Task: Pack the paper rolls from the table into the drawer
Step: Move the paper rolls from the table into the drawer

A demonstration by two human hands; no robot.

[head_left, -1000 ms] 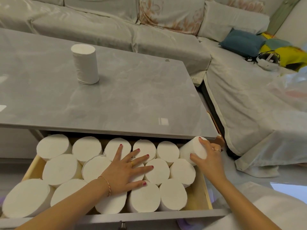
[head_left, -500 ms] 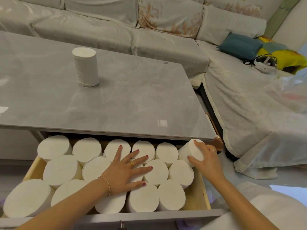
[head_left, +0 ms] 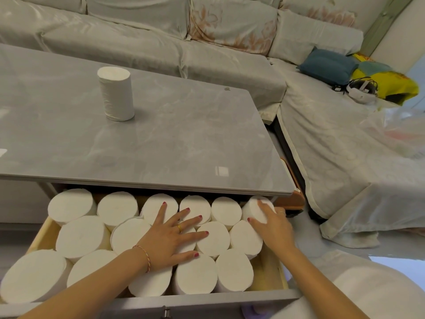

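roll [head_left: 256,209] lowered deeper, right hand [head_left: 274,229] half-covering

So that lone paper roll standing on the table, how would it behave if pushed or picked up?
The paper roll stands upright and is taller than it is wide, so a push near its top would probably tip it. Once on its side, its round shape would likely let it roll across the smooth table. It looks like soft wound paper, so probably light and slightly squashable.
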